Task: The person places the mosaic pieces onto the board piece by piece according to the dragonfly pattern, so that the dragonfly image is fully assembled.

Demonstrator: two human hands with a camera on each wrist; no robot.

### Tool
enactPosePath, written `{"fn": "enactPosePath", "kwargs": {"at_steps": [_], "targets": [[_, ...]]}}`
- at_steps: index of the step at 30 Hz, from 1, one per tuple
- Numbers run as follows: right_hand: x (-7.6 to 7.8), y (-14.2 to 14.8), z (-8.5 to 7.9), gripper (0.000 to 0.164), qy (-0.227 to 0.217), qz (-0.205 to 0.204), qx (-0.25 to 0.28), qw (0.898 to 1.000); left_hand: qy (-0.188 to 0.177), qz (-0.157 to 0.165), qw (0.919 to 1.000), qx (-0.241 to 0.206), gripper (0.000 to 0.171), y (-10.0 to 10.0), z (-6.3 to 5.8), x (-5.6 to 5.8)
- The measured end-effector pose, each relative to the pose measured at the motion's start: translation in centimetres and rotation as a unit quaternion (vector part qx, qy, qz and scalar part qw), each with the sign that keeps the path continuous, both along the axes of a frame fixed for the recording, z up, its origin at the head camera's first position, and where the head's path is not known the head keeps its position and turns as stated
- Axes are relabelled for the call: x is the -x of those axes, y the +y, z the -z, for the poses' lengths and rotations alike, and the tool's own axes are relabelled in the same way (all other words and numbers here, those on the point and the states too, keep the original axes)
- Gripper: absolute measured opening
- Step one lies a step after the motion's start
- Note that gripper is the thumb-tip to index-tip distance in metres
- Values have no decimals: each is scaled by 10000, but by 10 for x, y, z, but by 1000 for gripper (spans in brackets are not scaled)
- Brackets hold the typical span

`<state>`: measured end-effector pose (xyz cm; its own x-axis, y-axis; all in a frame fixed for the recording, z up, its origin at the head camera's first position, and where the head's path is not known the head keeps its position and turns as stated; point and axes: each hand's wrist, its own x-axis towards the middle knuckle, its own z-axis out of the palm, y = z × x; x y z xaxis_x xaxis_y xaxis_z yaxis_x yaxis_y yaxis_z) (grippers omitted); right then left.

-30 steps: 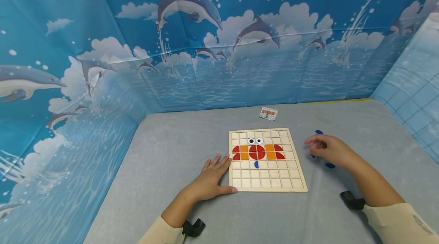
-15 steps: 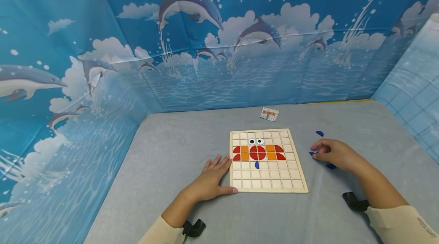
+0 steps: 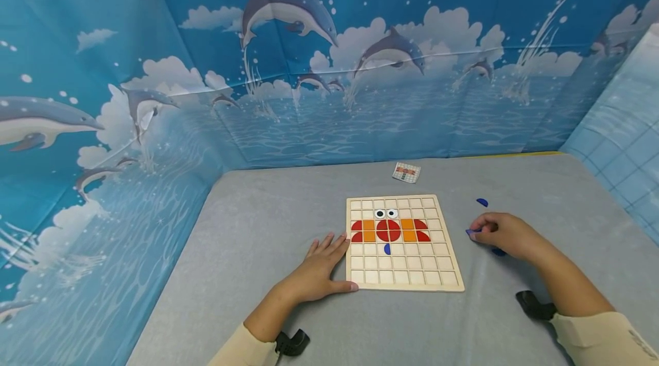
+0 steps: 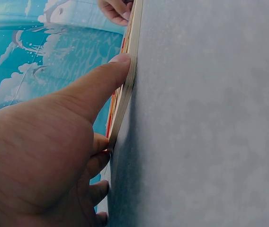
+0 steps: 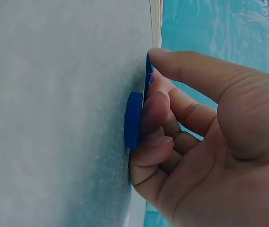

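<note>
My left hand [image 3: 320, 271] lies with spread fingers against the left edge of a wooden grid board [image 3: 412, 279], its thumb at the front edge. On the board, red rounded pieces [image 3: 388, 231], orange squares [image 3: 369, 231] and two round eye pieces [image 3: 386, 214] form a figure, with one blue half-round piece [image 3: 387, 249] below. To the right of the board, my right hand [image 3: 507, 235] pinches a blue half-round piece [image 5: 148, 78] between thumb and index finger. Another blue piece [image 5: 133, 120] lies close under its other fingers, partly hidden in the head view.
A third loose blue half-round piece [image 3: 481, 202] lies beyond my right hand. Behind the board rests a small card [image 3: 407, 172] printed with a similar grid figure. A grey cloth [image 3: 268, 211] covers the table, and a dolphin-printed curtain [image 3: 309, 120] hangs along its far and left sides.
My right hand has come down on a blue piece beside the board and now pinches it. My left hand has stayed at the board's edge.
</note>
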<state>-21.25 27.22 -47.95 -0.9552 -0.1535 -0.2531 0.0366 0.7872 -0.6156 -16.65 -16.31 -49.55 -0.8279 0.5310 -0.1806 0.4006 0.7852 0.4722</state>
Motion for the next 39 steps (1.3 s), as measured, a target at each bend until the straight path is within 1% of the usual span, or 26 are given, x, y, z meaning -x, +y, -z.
{"fn": "enactPosePath", "kwargs": {"at_steps": [7,17,22,27,33,39], "targets": [[1,1,0,26,-138,64,51,9999,21,-11,10000,-11,99,0,3,1],[1,-1,-2,25,-299,220,246,9990,5,9,10000,1,99,0,4,3],[-2,-2,-5,28,-180,163,389,9990,-21,-40,10000,-3,99,0,3,2],[-9,-8,-15,32,-73,106,691,9975,-16,-4,10000,-51,99,2,4,2],[-18,-28,-29,34,202,2,961,9952,2,-48,10000,-30,98,2,3,1],[-22,-49,-33,33,373,-309,1160,9921,-18,-64,10000,-21,98,0,2,1]]}}
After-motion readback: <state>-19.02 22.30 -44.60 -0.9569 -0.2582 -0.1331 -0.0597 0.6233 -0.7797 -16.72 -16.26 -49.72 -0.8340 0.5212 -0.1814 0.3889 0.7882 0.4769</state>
